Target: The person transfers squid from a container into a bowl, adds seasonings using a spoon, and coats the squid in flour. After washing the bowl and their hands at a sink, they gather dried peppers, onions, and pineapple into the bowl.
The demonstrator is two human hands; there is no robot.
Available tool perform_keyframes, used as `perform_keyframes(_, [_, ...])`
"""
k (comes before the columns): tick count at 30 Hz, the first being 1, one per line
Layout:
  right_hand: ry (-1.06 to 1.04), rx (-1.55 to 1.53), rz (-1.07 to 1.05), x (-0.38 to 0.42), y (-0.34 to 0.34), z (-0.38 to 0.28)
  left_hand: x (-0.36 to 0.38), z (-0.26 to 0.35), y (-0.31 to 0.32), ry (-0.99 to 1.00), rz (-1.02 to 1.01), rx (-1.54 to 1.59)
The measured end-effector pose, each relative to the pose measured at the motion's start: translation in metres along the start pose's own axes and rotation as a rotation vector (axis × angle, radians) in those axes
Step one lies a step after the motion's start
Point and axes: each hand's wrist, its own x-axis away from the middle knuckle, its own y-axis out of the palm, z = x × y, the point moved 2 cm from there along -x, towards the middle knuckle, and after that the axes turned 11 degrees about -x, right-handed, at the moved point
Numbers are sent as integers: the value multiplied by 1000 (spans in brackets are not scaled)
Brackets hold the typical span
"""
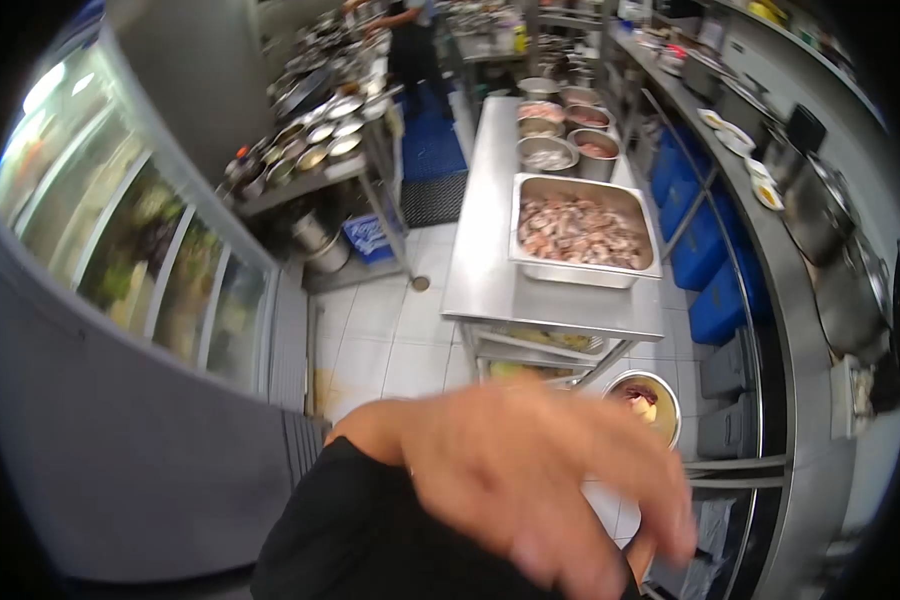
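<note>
My left hand, blurred by motion, reaches across the lower middle from a black sleeve. Its back faces up, its fingers point right, loosely apart, and I see nothing in them. Just behind its fingertips a small piece of my right hand or wrist shows; its fingers are hidden. Beyond the left hand, on the floor, stands a round metal bowl with yellowish and dark red pieces inside, partly covered by the hand. Farther forward, a deep steel pan full of raw pinkish cut pieces sits on a steel table.
Several metal pots stand behind the pan. A glass-door fridge is at the left, a steel counter with large pots at the right. Blue bins sit under the counter. A person stands at the back by a loaded worktable.
</note>
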Motion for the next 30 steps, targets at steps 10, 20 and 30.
perform_keyframes(10, [-282, -34, -401, -76, 14, -16, 188, 142, -140, -485, 1404, -1401])
perform_keyframes(20, [-442, -148, -662, -99, -1, -55, 237, 365, -79, -907, 2028, -2427])
perform_keyframes(30, [-259, -77, -518, -75, 2, -84, 303, 418, -116, -477, 2165, -2016])
